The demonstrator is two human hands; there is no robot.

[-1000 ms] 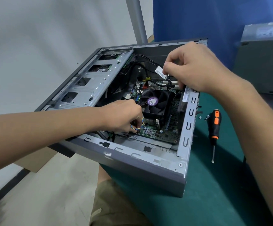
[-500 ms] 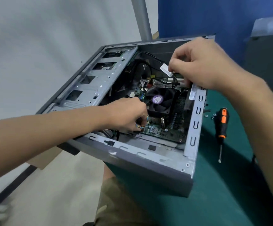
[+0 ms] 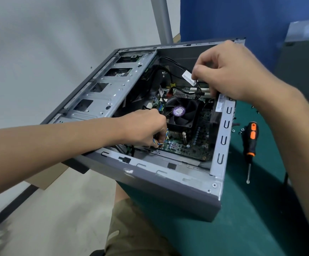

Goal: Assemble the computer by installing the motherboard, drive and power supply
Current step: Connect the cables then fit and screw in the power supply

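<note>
Grey steel computer case [image 3: 168, 183], open on green counter [image 3: 260, 218]. Green motherboard [image 3: 190, 145] seated inside. Left hand [image 3: 146, 130] pinches thin coloured wires [image 3: 165, 138] at board edge; right hand [image 3: 229, 71] pinches black labelled cable [image 3: 187, 78]. Power supply apparently outstanding; drive unclear.

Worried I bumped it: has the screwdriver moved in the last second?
No. The screwdriver still lies right of the case, tip toward you, same gap.

Left grip [image 3: 146, 128] curled, right grip [image 3: 229, 71] pinching, both forearms outstretched
</note>
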